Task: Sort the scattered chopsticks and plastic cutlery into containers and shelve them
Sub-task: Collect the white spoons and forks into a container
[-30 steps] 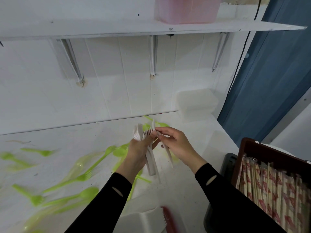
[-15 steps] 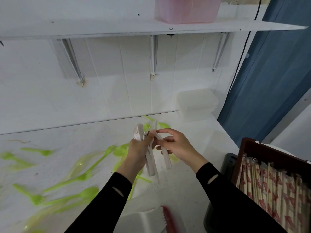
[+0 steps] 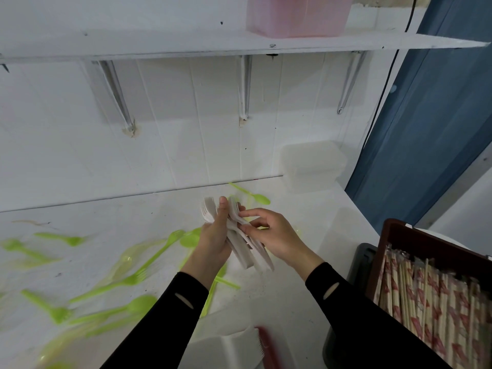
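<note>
White plastic forks stand bunched above the surface, tines up and handles down. The left hand grips the bunch from its left side, fingers curled round the middle. The right hand meets it from the other side, forefinger and thumb pinching the forks just under the tines. Green cutlery lies scattered on the surface below and to the left of both hands. Well to the right, wrapped chopsticks fill a brown crate. A pink container sits on the shelf overhead.
</note>
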### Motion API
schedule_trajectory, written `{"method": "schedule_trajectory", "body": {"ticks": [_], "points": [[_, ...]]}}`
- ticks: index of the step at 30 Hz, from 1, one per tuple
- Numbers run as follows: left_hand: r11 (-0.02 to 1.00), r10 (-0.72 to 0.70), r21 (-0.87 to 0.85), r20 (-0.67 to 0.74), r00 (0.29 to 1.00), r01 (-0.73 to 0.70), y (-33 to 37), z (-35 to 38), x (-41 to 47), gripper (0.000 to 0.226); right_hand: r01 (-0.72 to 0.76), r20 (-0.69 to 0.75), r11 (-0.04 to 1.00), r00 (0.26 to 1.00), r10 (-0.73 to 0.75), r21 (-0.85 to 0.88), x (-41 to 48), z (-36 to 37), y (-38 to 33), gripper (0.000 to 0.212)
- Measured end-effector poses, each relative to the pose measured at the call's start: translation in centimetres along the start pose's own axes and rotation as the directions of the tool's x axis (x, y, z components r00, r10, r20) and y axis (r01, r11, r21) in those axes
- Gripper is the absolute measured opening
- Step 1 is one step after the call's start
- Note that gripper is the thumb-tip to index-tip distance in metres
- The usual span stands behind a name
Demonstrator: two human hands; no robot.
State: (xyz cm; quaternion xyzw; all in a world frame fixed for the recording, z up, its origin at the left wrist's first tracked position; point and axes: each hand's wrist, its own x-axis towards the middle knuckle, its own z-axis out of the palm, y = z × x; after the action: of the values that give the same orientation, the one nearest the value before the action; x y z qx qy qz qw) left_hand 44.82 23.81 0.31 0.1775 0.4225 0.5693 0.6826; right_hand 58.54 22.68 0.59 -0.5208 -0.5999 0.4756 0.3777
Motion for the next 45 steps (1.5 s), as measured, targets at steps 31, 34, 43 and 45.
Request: {"method": "schedule_trajectory", "body": {"ticks": [31,34,43,45], "points": [[1.0,-0.026,0.0,-0.076,0.997,0.026,0.0,-0.4,0.9,0.054,-0.08,0.091,0.991,0.993,0.07,0.111,-0.1,0.0,-0.3,0.03],[1.0,-0.011,0.027,-0.039,0.999,0.012,0.2,-0.1,0.7,0.044,-0.091,0.045,0.974,0.996,0.083,0.21,0.0,-0.2,-0.3,0.029],[0.987,-0.087,0.148,0.12,0.989,0.069,-0.2,0.3,0.3,0.051,-0.17,0.121,0.923,0.983,0.136,0.344,0.0,-0.2,-0.8,0.033],[0.979,-0.087,0.193,0.103,0.991,0.066,-0.2,0.3,0.3,0.053,-0.172,0.131,0.925,0.982,0.135,0.34,-0.1,-0.3,-1.0,0.03]]}}
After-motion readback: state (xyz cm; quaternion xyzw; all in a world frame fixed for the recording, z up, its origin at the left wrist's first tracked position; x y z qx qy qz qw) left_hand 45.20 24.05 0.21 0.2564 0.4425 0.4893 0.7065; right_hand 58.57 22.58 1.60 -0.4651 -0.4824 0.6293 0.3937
